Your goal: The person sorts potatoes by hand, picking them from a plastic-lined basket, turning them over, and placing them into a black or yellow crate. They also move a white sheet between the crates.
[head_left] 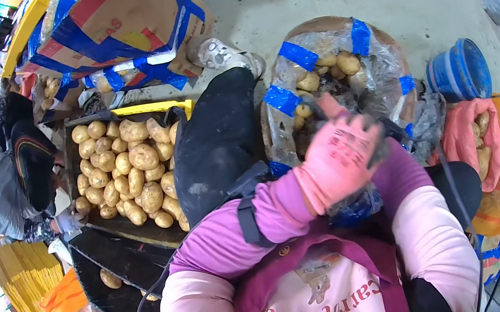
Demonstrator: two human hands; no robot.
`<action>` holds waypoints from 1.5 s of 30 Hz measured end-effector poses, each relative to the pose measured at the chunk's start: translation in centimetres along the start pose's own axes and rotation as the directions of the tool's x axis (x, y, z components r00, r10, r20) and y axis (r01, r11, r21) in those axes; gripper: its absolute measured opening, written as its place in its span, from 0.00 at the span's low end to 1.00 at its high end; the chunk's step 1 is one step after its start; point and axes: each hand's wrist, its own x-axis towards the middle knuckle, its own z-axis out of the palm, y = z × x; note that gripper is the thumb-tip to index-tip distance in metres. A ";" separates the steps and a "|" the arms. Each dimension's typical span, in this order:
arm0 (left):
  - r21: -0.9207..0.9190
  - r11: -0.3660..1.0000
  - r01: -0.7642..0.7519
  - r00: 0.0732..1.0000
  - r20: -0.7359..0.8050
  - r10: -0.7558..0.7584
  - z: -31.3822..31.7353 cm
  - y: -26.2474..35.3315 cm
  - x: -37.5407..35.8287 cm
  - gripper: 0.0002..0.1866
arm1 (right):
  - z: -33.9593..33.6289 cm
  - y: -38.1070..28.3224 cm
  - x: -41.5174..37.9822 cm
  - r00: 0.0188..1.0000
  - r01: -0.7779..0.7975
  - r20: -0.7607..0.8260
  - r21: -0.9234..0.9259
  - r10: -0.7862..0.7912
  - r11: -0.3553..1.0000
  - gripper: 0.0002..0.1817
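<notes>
My left hand (339, 157), in a pink glove, reaches across in front of my body over the near edge of a round container (402, 58) lined with clear plastic and blue tape. Its thumb and fingers are apart, and no object shows in it. My right hand is mostly hidden behind the pink glove; only the purple sleeve (398, 174) leading to it shows clearly. Potatoes (348, 63) lie inside the container, beyond the glove. Dark, dirty material lies in its middle.
A crate of potatoes (143, 156) stands at the left, with a co-worker's gloved hand (68, 221) at its corner. Taped cardboard boxes (116, 26) stand behind it. At the right are a blue bucket (459, 71) and a pink sack (457, 128) with potatoes.
</notes>
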 end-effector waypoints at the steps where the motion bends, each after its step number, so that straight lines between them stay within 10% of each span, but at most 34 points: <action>1: -0.020 0.999 0.031 0.997 -0.066 -0.032 -0.8 -0.2 0.0 0.26 | -1.9 1.1 -1.7 0.999 0.037 0.000 0.224 -0.038 0.974 0.26; 3: -0.231 0.970 -0.071 0.935 -0.354 -0.016 -2.0 -1.0 0.0 0.27 | -9.3 -2.6 -8.4 0.984 -0.172 0.169 0.823 0.056 0.541 0.24; 6: -0.414 0.910 -0.031 0.826 -0.523 -0.210 -3.6 -1.5 0.7 0.21 | -17.5 -8.5 -17.4 0.969 -0.247 0.244 0.963 0.034 0.107 0.22; 8: -0.548 0.836 0.023 0.828 -0.458 -0.323 -5.4 -1.3 0.8 0.23 | -18.8 -10.3 -21.8 0.975 -0.220 0.218 0.974 0.041 0.056 0.27; 12: -0.845 0.512 -0.158 0.976 -0.211 -0.047 -2.6 0.0 0.3 0.45 | -17.3 -12.9 -25.7 0.998 -0.063 0.063 0.998 0.005 -0.007 0.34; 14: -0.453 0.851 -0.264 0.959 -0.220 0.180 -2.2 -0.5 -0.1 0.56 | -17.1 -14.4 -25.8 0.999 -0.044 0.038 0.980 -0.033 -0.194 0.38; 20: -0.376 0.926 -0.033 0.994 -0.105 -0.007 -1.4 -0.6 0.0 0.40 | -15.9 -13.8 -25.7 1.000 0.027 -0.027 0.998 0.011 -0.050 0.30; 24: -0.992 0.103 0.077 0.950 0.042 -0.308 -1.3 -2.7 1.4 0.17 | -16.3 -12.8 -24.5 0.970 -0.147 0.038 0.880 -0.242 -0.452 0.33; 26: -0.864 0.473 -0.172 0.935 -0.294 -0.199 -0.4 -1.9 2.4 0.17 | -15.7 -12.0 -23.9 0.931 -0.240 0.017 0.778 -0.363 -0.580 0.36; 27: -0.826 0.562 -0.053 0.964 -0.190 -0.188 -0.9 -0.9 1.8 0.18 | -15.6 -11.9 -23.7 0.908 -0.289 -0.004 0.718 -0.419 -0.634 0.38; 30: -0.743 0.663 0.091 0.943 -0.150 -0.298 3.0 -5.2 0.1 0.18 | -16.8 -13.6 -24.6 0.983 -0.180 0.157 0.917 -0.094 -0.357 0.40; 33: -0.964 0.218 0.150 0.925 0.059 -0.376 0.0 -2.1 1.5 0.24 | -15.7 -11.9 -24.2 0.967 -0.246 0.197 0.883 -0.159 -0.399 0.44; 35: -0.626 0.775 -0.087 0.962 -0.256 -0.098 -0.5 -0.6 1.1 0.41 | -16.7 -12.9 -23.8 0.962 -0.263 0.170 0.799 -0.216 -0.540 0.47; 37: -0.342 0.931 -0.123 0.940 -0.341 -0.001 -1.4 1.5 0.2 0.50 | -16.8 -13.9 -24.6 0.987 0.066 -0.049 0.992 0.155 -0.107 0.39; 40: -0.435 0.898 -0.063 0.897 -0.418 -0.140 -2.9 4.1 -2.4 0.47 | -16.1 -12.4 -26.1 0.891 0.374 -0.424 0.486 -0.162 0.790 0.33; 42: -0.556 0.820 -0.136 0.875 -0.456 -0.164 -4.9 4.0 -4.4 0.46 | -16.1 -14.0 -26.1 0.839 0.476 -0.467 0.383 -0.279 0.791 0.28; 44: -0.626 0.757 -0.188 0.870 -0.464 -0.168 -7.8 3.8 -6.9 0.45 | -16.5 -16.8 -25.9 0.913 0.383 -0.405 0.819 -0.042 0.426 0.20; 45: -0.701 0.678 -0.222 0.870 -0.456 -0.186 -8.1 3.4 -7.6 0.46 | -16.8 -16.7 -25.9 0.939 0.185 -0.329 0.723 0.096 0.666 0.19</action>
